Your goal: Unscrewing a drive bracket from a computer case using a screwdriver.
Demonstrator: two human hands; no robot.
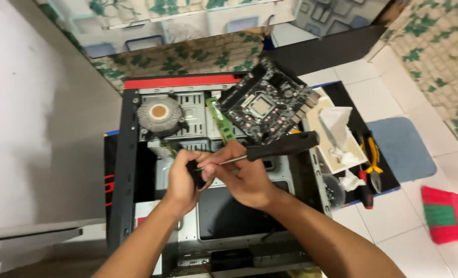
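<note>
Both hands, left hand (183, 177) and right hand (242, 177), grip a screwdriver (270, 149) over the open computer case (131, 154); a slip could gouge the loose motherboard (265, 103).

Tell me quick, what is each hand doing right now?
Left hand: closed around a small black part.
Right hand: closed, holding a screwdriver with a black handle, its tip by the left hand.

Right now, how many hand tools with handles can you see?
3: a black-handled screwdriver in the right hand over the open computer case, yellow-handled pliers and a red-and-black-handled tool on the dark mat. Others may be hidden.
</note>
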